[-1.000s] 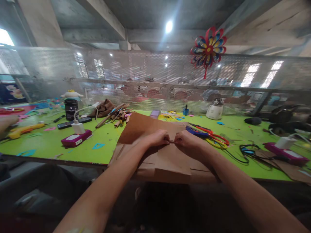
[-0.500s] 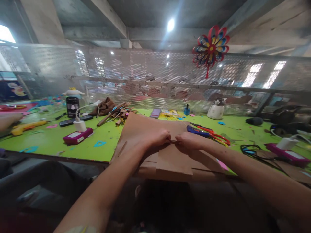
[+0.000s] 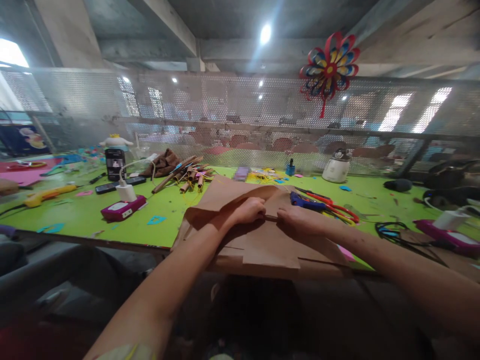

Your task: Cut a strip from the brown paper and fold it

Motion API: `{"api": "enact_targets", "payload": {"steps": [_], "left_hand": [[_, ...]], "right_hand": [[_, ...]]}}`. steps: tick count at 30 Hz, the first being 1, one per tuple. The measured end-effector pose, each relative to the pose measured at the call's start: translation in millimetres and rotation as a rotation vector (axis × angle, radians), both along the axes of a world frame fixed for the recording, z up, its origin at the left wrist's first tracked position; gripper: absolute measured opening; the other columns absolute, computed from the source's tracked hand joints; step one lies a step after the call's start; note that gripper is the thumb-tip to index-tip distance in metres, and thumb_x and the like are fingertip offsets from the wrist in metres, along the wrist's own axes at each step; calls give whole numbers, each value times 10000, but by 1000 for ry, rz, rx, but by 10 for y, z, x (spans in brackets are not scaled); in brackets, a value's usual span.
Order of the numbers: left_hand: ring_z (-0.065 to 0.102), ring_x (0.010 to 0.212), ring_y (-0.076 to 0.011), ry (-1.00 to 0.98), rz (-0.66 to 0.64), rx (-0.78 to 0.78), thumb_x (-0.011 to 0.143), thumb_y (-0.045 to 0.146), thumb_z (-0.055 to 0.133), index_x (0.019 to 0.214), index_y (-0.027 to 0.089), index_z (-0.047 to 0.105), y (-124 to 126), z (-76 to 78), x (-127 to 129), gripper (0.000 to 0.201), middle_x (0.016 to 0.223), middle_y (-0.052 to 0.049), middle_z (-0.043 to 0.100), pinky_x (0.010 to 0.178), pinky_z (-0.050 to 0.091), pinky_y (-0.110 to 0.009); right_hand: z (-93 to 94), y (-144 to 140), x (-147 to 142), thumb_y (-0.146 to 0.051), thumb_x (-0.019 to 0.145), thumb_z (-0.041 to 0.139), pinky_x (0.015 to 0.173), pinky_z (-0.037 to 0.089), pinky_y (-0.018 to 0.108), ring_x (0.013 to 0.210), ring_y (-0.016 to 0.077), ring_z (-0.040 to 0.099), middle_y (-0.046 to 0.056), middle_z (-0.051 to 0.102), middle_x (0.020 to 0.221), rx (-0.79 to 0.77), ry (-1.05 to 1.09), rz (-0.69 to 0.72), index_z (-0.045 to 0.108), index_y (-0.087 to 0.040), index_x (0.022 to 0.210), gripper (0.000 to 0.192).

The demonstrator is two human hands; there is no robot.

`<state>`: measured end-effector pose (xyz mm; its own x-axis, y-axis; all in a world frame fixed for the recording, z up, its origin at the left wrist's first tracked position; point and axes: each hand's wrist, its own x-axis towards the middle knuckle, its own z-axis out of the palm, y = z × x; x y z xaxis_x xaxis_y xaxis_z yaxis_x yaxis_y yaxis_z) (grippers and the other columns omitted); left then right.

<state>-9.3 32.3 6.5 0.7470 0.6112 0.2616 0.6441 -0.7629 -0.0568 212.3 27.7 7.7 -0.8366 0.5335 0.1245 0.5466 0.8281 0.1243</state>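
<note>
Workshop setting: we record a green table (image 3: 86, 215) backed by a perforated metal screen (image 3: 232, 120), with a red, blue and yellow paper pinwheel (image 3: 329, 67) hung on the screen at upper right.

Item 1, brown paper sheet (image 3: 262, 245): lies at the near edge of the table, directly ahead of us, partly overhanging it. Its far part is lifted and curled over toward us.

Item 2, left hand (image 3: 249, 210): closed on the curled edge of the paper, fingers pinched.

Item 3, right hand (image 3: 300, 220): closed on the same edge, just beside the left; both hands are nearly together, fingertips almost touching, clamped on the paper.

Item 4, scissors with red and blue handles (image 3: 322, 206): on the table just right of the paper.

Item 5, rolled brown paper sticks (image 3: 183, 175): a loose pile, far left of the paper.

Item 6, magenta box with a white charger on top (image 3: 123, 207): left of the paper, well apart.

Item 7, yellow glue gun (image 3: 48, 192): far left.

Item 8, white jar (image 3: 335, 170): by the screen, right.

Item 9, black cable (image 3: 393, 232): coiled at right.
</note>
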Motion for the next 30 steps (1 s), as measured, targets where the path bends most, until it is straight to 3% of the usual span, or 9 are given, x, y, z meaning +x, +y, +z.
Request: {"api": "enact_targets", "payload": {"steps": [7, 15, 19, 24, 30], "left_hand": [[540, 757, -150, -36, 37, -72, 805, 247, 589, 856, 173, 717, -93, 94, 16, 157, 854, -59, 622, 662, 367, -228], [562, 718, -131, -284, 116, -318, 900, 286, 451, 886, 110, 696, -72, 137, 30, 302, 824, -49, 686, 669, 383, -208], [588, 834, -140, -225, 59, -445, 929, 296, 401, 1004, 103, 677, -48, 236, -95, 344, 998, -74, 693, 760, 395, -202], [584, 884, -139, -172, 41, -511, 937, 325, 390, 1053, 122, 653, -42, 382, -257, 352, 1048, -67, 676, 787, 393, -192], [549, 783, -127, -269, -22, -540, 931, 307, 388, 922, 106, 652, 13, 307, -304, 332, 911, -54, 659, 732, 396, -199]], "right_hand": [[-33, -73, 1, -144, 846, 469, 688, 368, 275, 823, 196, 538, 106, 601, 900, 57, -20, -17, 580, -133, 897, 123], [-171, -142, -5, -58, 820, 450, 725, 382, 287, 834, 191, 499, 85, 570, 873, 207, 126, -53, 562, -141, 864, 146], [-98, -155, -102, -114, 807, 514, 731, 391, 320, 831, 211, 466, 88, 555, 867, 347, 195, 3, 545, -148, 839, 56], [32, -193, -219, -149, 795, 549, 667, 381, 321, 813, 222, 436, 90, 537, 834, 455, 222, 28, 532, -158, 792, 20], [65, -211, -289, -147, 798, 528, 683, 377, 327, 795, 217, 426, 85, 528, 815, 484, 262, 56, 534, -161, 794, 16]]}}
